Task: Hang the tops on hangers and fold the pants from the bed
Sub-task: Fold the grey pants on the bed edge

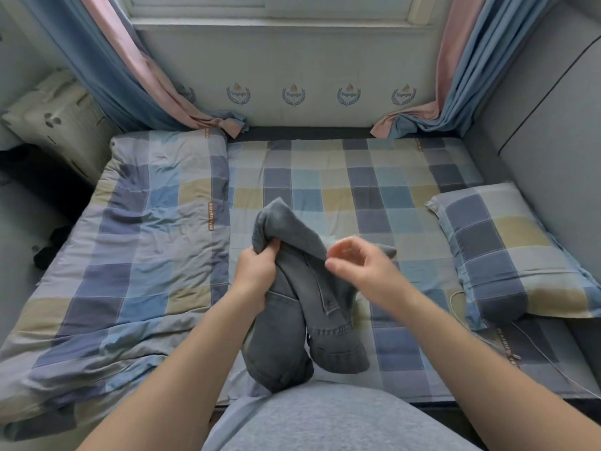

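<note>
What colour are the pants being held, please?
Faded grey pants, seen in the head view.

1. bedroom in a home.
2. bed in a checked sheet, reaching the far wall, with a matching quilt bunched on the left and a matching pillow on the right.
3. window at the far end, flanked by blue and pink curtains trailing onto the mattress.
4. wallpaper border of crests under the sill.

pants dark grey denim; bed sheet, quilt, pillow blue/grey/tan check; curtains blue and pink.
</note>
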`<state>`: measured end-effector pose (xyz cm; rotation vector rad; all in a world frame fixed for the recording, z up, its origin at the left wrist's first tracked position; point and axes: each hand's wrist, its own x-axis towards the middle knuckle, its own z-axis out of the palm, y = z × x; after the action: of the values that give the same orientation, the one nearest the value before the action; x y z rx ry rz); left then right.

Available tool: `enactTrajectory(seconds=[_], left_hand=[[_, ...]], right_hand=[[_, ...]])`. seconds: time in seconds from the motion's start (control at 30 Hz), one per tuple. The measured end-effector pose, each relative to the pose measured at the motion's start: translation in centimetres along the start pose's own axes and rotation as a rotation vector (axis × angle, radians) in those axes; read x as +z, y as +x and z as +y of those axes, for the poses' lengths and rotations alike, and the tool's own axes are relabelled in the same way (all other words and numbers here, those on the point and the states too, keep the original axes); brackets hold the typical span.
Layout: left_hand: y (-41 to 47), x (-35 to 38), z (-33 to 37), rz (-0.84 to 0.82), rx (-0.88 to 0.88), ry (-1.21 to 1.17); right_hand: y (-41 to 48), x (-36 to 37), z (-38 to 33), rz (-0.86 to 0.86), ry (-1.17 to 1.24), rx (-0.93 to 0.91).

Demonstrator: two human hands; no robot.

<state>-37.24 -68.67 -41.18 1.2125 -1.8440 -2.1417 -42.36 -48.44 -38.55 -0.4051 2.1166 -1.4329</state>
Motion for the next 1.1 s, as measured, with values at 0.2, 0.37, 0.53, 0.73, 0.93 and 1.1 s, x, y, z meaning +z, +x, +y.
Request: enactTrajectory(seconds=[0.2, 0.37, 0.53, 0.73, 0.93, 1.1], left_hand=[[-0.4, 0.7, 1.8, -0.153, -0.213, -0.122], [0.2, -0.3, 1.6, -0.121, -0.185, -0.118], [-0.1, -0.8, -0.1, -0.118, 0.079, 0.181], [-2.2, -0.4, -1.9, -0.537, 0.182, 0.349], [-4.0, -1.0, -3.5, -0.773, -0.047, 0.036], [-4.5, 0.3, -3.2, -0.697, 0.088, 0.16]], right_hand=[[-1.0, 4.1, 3.0, -0.144, -0.203, 0.112], [0.5, 1.9, 3.1, 0.021, -0.329, 0.058], [2.0, -0.1, 0.4, 0.197, 0.133, 0.166], [2.9, -0.5, -2.6, 0.253, 0.516, 0.263], [1.9, 0.0, -3.5, 0.237, 0.662, 0.274], [1.1, 0.5, -3.8, 0.165, 0.701, 0.302]])
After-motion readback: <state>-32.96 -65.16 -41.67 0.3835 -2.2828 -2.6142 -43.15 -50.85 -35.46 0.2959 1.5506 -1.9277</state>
